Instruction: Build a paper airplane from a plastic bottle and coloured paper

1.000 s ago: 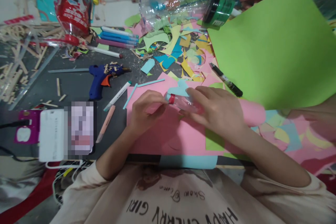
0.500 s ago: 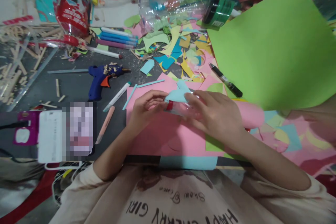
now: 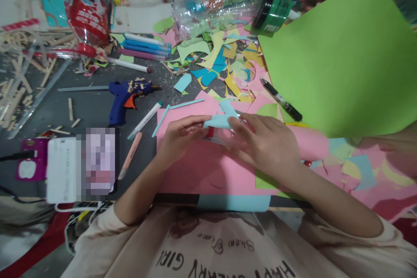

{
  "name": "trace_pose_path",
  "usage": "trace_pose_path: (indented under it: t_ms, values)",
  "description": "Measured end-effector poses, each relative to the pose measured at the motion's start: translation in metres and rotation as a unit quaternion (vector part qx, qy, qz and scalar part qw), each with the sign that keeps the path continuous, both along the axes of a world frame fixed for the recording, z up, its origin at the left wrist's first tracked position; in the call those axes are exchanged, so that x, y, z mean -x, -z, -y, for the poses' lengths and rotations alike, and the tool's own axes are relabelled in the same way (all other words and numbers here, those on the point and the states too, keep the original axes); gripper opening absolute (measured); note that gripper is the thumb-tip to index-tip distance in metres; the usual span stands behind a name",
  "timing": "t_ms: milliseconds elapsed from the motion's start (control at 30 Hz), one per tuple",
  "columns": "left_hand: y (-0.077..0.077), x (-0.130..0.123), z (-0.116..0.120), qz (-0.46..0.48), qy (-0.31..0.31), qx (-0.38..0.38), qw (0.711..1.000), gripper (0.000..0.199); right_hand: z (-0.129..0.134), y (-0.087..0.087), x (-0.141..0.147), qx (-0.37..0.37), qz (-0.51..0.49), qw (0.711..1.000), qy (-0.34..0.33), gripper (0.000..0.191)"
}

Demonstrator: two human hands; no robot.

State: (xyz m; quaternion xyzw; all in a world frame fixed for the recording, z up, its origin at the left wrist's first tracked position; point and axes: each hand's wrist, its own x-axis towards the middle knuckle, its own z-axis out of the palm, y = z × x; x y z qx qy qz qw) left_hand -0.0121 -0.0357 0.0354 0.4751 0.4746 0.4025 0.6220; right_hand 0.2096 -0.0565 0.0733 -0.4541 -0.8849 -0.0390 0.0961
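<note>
A clear plastic bottle [image 3: 224,137] with a red band near its left end lies sideways between my hands, above the pink paper sheet [image 3: 202,169]. A light blue paper piece [image 3: 217,121] lies over its top side, with a strip sticking up behind. My left hand [image 3: 180,139] has its fingers curled on the paper and bottle at the left end. From the right, my right hand [image 3: 272,141] grips the bottle, fingertips on the paper's right edge. A pink cylinder [image 3: 311,142] shows beyond it; whether it joins the bottle is hidden.
A blue glue gun [image 3: 122,97], markers [image 3: 145,120] and a phone [image 3: 100,160] lie to the left. Paper scraps [image 3: 215,63] and large clear bottles [image 3: 221,0] are behind. A black pen [image 3: 282,100] lies beside a large green sheet [image 3: 342,61]; another person's arm [image 3: 387,143] shows at right.
The light blue paper now lies lower and flatter against the bottle. My left fingers have shifted slightly onto its left edge; my right hand has barely moved.
</note>
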Motion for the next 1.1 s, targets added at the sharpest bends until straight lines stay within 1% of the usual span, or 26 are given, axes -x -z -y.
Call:
trace_pose_path:
  t_ms: [200,400,567,767,867,1000,1100]
  values:
    - [0.0003,0.0,-0.0001,0.005,-0.005,0.008,1.0,0.027,0.0006,0.0003,0.0,0.006,0.006,1.0,0.002,0.036]
    - [0.0006,0.0012,-0.001,0.006,0.005,0.012,1.0,0.033,0.0014,0.0003,0.0006,-0.008,0.011,1.0,0.0,0.036]
    - [-0.0011,0.0002,-0.0007,0.013,-0.002,0.032,0.999,0.036,0.0018,0.0003,0.0004,-0.016,-0.001,1.0,0.006,0.036]
    - [-0.0002,-0.0017,0.0003,0.001,-0.006,0.01,1.0,0.036,0.0009,0.0002,-0.0006,-0.001,-0.003,1.0,0.005,0.038]
    - [0.0014,-0.0011,0.0006,-0.005,-0.008,0.011,1.0,0.033,0.0008,0.0003,0.0,0.001,0.0,1.0,0.007,0.038]
    - [0.0037,-0.0006,0.0011,0.014,0.001,0.02,1.0,0.027,0.0014,0.0012,0.0007,0.0,0.002,1.0,0.016,0.037]
    - [0.0051,-0.0017,0.002,0.042,-0.004,0.044,0.998,0.03,0.0016,0.0016,0.0,0.02,-0.002,1.0,0.018,0.038]
